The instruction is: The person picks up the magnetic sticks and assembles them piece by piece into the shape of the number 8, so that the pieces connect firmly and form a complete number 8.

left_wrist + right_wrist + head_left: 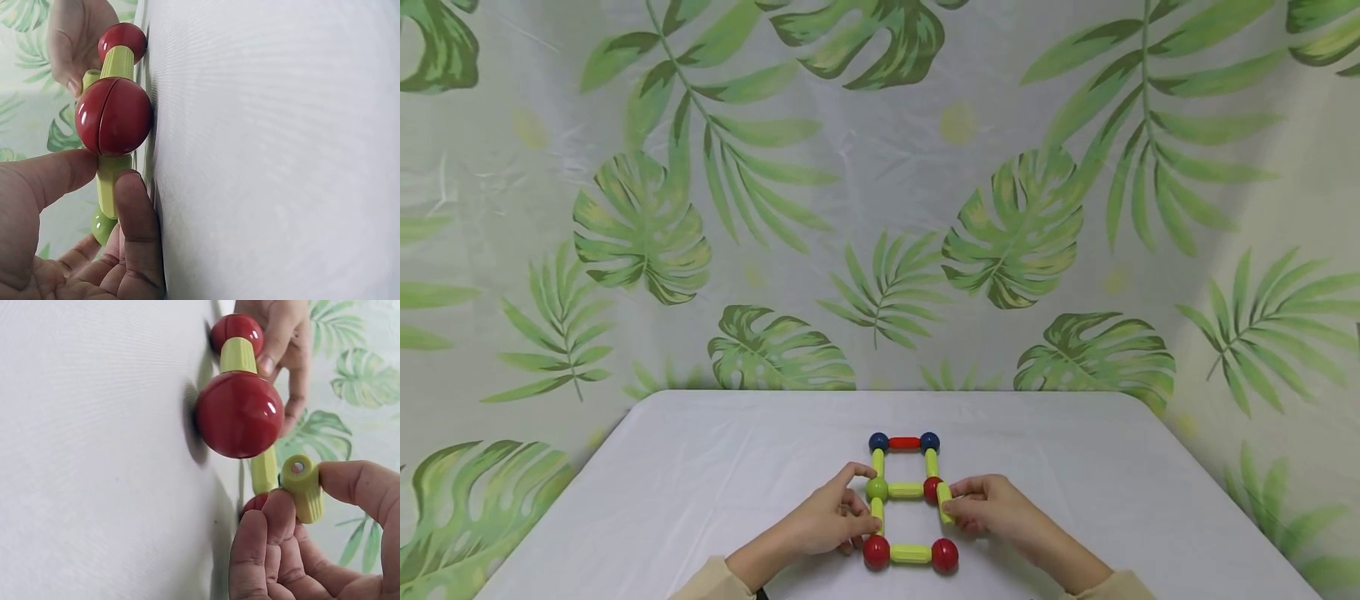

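Note:
My left hand (827, 515) pinches the yellow-green magnetic rod (112, 187) between the front left red ball (114, 115) and the green ball (877, 489). Its index finger reaches to the green ball. With thumb and fingertips, my right hand (992, 502) holds a second yellow-green rod (946, 503), tilted, close by the middle red ball (931, 488). A metal end of this rod shows in the right wrist view. The front right red ball (945, 556) joins the front left one through a yellow-green crossbar (911, 553).
Behind, two blue balls (878, 442) joined by a red rod (904, 443) close the far end of the ladder-shaped frame. A white cloth (700, 467) covers the table. A leaf-printed curtain (880, 192) hangs beyond its far edge.

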Tool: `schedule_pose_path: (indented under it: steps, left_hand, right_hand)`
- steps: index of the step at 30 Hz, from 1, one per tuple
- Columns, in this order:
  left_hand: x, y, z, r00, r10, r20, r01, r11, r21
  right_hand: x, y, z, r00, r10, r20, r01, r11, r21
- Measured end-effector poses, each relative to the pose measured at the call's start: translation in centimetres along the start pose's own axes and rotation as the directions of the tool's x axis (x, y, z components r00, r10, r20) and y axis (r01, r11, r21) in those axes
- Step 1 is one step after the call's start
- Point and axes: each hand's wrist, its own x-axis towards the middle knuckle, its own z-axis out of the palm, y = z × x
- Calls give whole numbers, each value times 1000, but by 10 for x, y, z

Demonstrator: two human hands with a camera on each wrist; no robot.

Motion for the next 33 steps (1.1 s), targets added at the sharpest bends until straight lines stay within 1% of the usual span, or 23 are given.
schedule_pose_path:
  steps: [9,15,26,33]
  left_hand:
    - [0,-1,0,1000,8,1,-8,1000,7]
    - [3,-2,0,1000,-1,-2,1,1000,9]
    - [3,-4,1,1000,8,1,-8,1000,-15]
    - [4,-4,1,1000,7,-3,-7,1000,-9]
  right_hand:
    - [3,2,8,996,76,-36,-76,997,10]
    - [4,3,9,996,79,-41,-79,997,1]
    - [1,3,11,994,93,-51,-94,995,-25]
    - [1,3,11,994,97,-49,-99,994,-36]
